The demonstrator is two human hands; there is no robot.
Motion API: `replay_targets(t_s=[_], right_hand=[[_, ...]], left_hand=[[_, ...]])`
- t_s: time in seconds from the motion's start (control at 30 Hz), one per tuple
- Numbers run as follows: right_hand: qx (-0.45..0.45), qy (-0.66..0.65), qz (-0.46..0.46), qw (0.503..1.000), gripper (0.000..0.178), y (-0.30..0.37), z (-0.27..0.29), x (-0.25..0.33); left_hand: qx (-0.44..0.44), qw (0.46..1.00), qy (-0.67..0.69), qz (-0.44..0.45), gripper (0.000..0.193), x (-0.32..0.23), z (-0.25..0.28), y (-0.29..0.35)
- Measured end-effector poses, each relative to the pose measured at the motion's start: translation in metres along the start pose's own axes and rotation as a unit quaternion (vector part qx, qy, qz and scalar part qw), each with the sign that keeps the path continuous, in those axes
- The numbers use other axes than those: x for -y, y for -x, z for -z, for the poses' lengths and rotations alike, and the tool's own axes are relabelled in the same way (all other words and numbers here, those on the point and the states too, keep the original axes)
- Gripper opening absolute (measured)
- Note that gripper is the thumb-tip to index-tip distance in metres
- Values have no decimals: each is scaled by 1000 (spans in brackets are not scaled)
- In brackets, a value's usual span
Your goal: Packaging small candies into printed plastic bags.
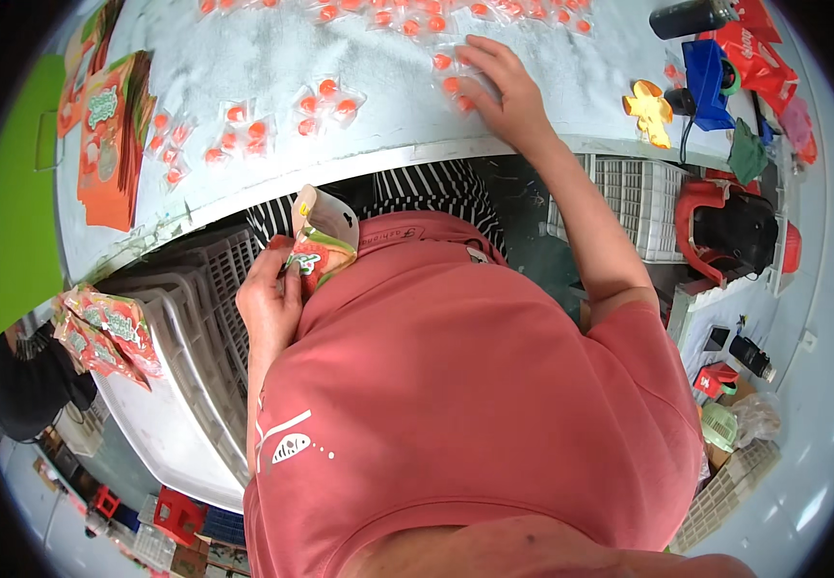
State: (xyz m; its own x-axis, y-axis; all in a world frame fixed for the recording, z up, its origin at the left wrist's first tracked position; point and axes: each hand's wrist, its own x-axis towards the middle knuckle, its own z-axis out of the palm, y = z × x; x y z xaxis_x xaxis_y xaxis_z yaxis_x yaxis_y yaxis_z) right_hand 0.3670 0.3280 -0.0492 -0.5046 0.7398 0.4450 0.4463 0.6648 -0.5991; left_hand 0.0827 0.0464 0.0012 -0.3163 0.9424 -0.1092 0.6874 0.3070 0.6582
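Observation:
My left hand (270, 297) is closed round the lower side of a printed red and green pouch (328, 249), held near my waist in front of the table edge. The pouch's top gapes and its pale inside shows; what lies in it is hidden. On the table, my right hand (506, 94) reaches out with thumb and fingers apart, beside small clear-wrapped orange-red candies (451, 85). Its fingertips touch or hover over their wrappers; I cannot tell which. Left of it, similar wrapped candies lie in small clusters, one group of candies (326, 104) being nearest.
More wrapped candies (417, 17) spread along the far side of the table (359, 58). A stack of flat pouches (114, 144) lies at the left. Filled-looking pouches (109, 332) rest on white crates (181, 385). A yellow object (648, 113) and a blue holder (706, 85) stand right.

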Motion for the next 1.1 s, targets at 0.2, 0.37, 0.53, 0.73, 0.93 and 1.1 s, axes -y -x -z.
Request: replay_targets(t_s=[0.2,0.37,0.53,0.73,0.93,1.1], right_hand=[[95,13,74,993,51,0,-18,17],[91,-31,105,990,64,-17,-44,40],[113,36,154,981,77,-30,-69,54],[77,118,123,982,85,-40,-95,74],[61,154,142,976,77,-48,-119,81],[76,165,165,970,66,-53,-127,79]], left_hand=[[-12,1000,-11,10,13,0,-2,1],[-16,1000,4,-3,11,2,-3,1],[-26,1000,11,3,13,7,-2,5],[-33,999,4,-7,14,7,1,5],[-19,1000,4,4,13,12,3,5],[-22,1000,4,-4,13,12,5,5]])
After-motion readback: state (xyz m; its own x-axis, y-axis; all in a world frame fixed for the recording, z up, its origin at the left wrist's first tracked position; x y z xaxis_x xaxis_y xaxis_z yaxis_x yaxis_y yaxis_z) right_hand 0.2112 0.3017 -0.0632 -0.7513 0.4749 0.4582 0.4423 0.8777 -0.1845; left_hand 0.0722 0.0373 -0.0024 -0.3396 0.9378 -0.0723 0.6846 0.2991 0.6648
